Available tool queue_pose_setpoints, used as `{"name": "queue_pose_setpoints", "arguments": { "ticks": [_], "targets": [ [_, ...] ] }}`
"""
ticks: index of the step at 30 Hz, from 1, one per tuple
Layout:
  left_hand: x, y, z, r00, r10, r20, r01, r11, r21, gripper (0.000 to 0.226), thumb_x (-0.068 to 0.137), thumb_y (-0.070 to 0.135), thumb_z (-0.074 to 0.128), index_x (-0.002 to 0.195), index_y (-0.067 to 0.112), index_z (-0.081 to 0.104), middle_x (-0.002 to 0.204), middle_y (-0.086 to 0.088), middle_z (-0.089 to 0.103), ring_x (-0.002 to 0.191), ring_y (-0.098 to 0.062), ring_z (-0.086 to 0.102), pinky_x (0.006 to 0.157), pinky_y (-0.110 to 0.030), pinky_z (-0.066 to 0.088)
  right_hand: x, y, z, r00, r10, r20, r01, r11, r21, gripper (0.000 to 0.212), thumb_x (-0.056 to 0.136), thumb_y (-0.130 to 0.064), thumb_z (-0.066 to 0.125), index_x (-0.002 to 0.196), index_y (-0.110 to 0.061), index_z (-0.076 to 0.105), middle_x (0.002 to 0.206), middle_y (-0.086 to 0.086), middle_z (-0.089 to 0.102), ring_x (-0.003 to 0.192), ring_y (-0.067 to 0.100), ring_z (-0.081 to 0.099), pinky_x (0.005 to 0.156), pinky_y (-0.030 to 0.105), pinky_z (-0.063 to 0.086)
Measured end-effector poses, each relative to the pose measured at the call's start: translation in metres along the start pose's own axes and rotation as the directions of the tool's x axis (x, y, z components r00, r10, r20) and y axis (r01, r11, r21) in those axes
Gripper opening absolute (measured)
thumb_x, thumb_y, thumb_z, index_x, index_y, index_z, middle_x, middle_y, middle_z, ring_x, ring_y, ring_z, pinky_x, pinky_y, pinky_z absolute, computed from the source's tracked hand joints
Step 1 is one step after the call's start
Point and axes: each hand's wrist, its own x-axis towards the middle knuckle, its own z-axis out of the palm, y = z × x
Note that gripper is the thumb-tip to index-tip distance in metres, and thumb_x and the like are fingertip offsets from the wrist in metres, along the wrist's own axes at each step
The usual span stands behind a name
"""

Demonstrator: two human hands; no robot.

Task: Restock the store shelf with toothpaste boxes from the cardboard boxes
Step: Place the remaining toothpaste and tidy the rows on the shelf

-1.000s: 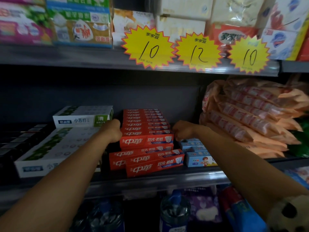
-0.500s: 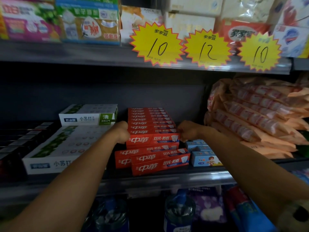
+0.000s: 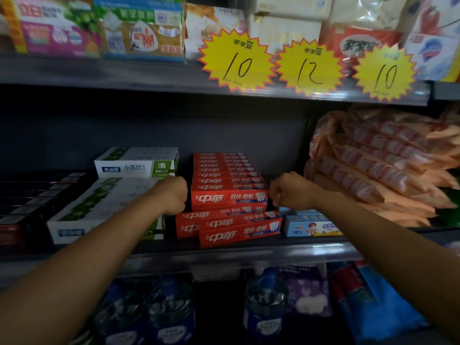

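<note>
Both hands stay curled at the ends of the upper red toothpaste box row (image 3: 227,181) on the shelf (image 3: 249,252): left hand (image 3: 173,197) against its left end, right hand (image 3: 290,192) now slightly off its right end; whether either grips is unclear.

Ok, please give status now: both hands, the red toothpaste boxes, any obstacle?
Left hand and right hand curled at the two ends of the red toothpaste stack. Front red boxes lie askew. Blue kids' boxes close under right hand.
</note>
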Motion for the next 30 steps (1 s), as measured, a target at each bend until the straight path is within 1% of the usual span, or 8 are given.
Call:
{"name": "queue_pose_setpoints", "arguments": {
  "ticks": [4, 8, 13, 18, 22, 25, 27, 30],
  "targets": [
    [-0.011, 0.001, 0.012, 0.995, 0.092, -0.028, -0.089, 0.992, 0.085, 0.008, 0.081, 0.006, 0.068, 0.084, 0.013, 0.069, 0.088, 0.001, 0.065, 0.081, -0.014, 0.063, 0.075, -0.030, 0.056, -0.012, -0.017, 0.016, 0.984, -0.120, 0.130, 0.117, 0.993, 0.031, 0.030, 0.082, -0.021, 0.072, 0.111, -0.018, 0.065, 0.115, -0.003, 0.062, 0.103, 0.015, 0.058, 0.090, 0.034, 0.051],
    [-0.020, 0.006, 0.026, 0.991, 0.126, -0.052, -0.118, 0.985, 0.128, 0.015, 0.081, 0.007, 0.069, 0.074, 0.020, 0.066, 0.090, 0.002, 0.063, 0.082, -0.013, 0.062, 0.074, -0.029, 0.054, -0.015, -0.018, 0.027, 0.986, -0.097, 0.137, 0.108, 0.992, -0.072, 0.042, 0.083, -0.024, 0.071, 0.122, -0.019, 0.058, 0.126, 0.001, 0.054, 0.115, 0.020, 0.051, 0.097, 0.038, 0.045],
    [-0.021, -0.008, 0.028, 0.991, 0.113, -0.077, -0.100, 0.983, 0.156, 0.009, 0.081, 0.013, 0.071, 0.085, 0.020, 0.072, 0.091, 0.003, 0.065, 0.081, -0.012, 0.061, 0.077, -0.032, 0.055, -0.013, -0.022, 0.033, 0.988, -0.114, 0.104, 0.120, 0.992, -0.048, 0.034, 0.083, -0.023, 0.071, 0.116, -0.018, 0.061, 0.125, 0.000, 0.054, 0.115, 0.019, 0.050, 0.096, 0.033, 0.044],
    [-0.020, -0.010, 0.029, 0.990, 0.098, -0.104, -0.091, 0.993, 0.073, 0.015, 0.081, 0.006, 0.069, 0.088, 0.019, 0.074, 0.090, 0.004, 0.067, 0.082, -0.010, 0.062, 0.081, -0.030, 0.055, -0.012, -0.028, 0.031, 0.984, -0.153, 0.089, 0.150, 0.988, 0.040, 0.026, 0.085, -0.023, 0.069, 0.110, -0.016, 0.066, 0.107, -0.006, 0.055, 0.098, 0.009, 0.049, 0.083, 0.023, 0.040],
    [-0.016, -0.009, 0.032, 0.987, 0.113, -0.113, -0.111, 0.993, 0.025, 0.015, 0.082, 0.007, 0.069, 0.087, 0.019, 0.075, 0.090, 0.004, 0.068, 0.081, -0.009, 0.062, 0.080, -0.029, 0.055, -0.011, -0.027, 0.026, 0.990, -0.120, 0.070, 0.116, 0.992, 0.054, 0.030, 0.092, -0.019, 0.060, 0.121, -0.013, 0.062, 0.126, -0.001, 0.057, 0.110, 0.013, 0.052, 0.088, 0.021, 0.038],
    [-0.013, -0.006, 0.033, 0.984, 0.144, -0.108, -0.146, 0.989, -0.010, 0.014, 0.083, 0.008, 0.069, 0.090, 0.018, 0.076, 0.095, 0.004, 0.069, 0.086, -0.009, 0.062, 0.083, -0.028, 0.053, -0.012, -0.024, 0.029, 0.990, -0.102, 0.101, 0.099, 0.995, 0.031, 0.032, 0.093, -0.015, 0.058, 0.125, -0.013, 0.061, 0.134, 0.001, 0.054, 0.120, 0.020, 0.052, 0.098, 0.027, 0.042],
    [-0.012, -0.003, 0.032, 0.981, 0.162, -0.106, -0.166, 0.986, -0.028, 0.013, 0.084, 0.010, 0.069, 0.094, 0.016, 0.076, 0.101, 0.003, 0.069, 0.093, -0.011, 0.062, 0.087, -0.028, 0.052, -0.013, -0.018, 0.031, 0.991, -0.084, 0.105, 0.079, 0.995, 0.055, 0.029, 0.093, -0.013, 0.057, 0.121, -0.013, 0.064, 0.134, 0.004, 0.055, 0.119, 0.023, 0.053, 0.099, 0.029, 0.043],
    [-0.011, 0.003, 0.033, 0.976, 0.184, -0.117, -0.187, 0.982, -0.024, 0.016, 0.084, 0.011, 0.070, 0.099, 0.014, 0.075, 0.108, 0.001, 0.067, 0.101, -0.014, 0.061, 0.090, -0.027, 0.050, -0.015, -0.011, 0.032, 0.995, -0.053, 0.084, 0.050, 0.998, 0.042, 0.024, 0.093, -0.010, 0.055, 0.113, -0.012, 0.069, 0.125, 0.006, 0.061, 0.114, 0.024, 0.057, 0.091, 0.023, 0.041]
  ]
}}
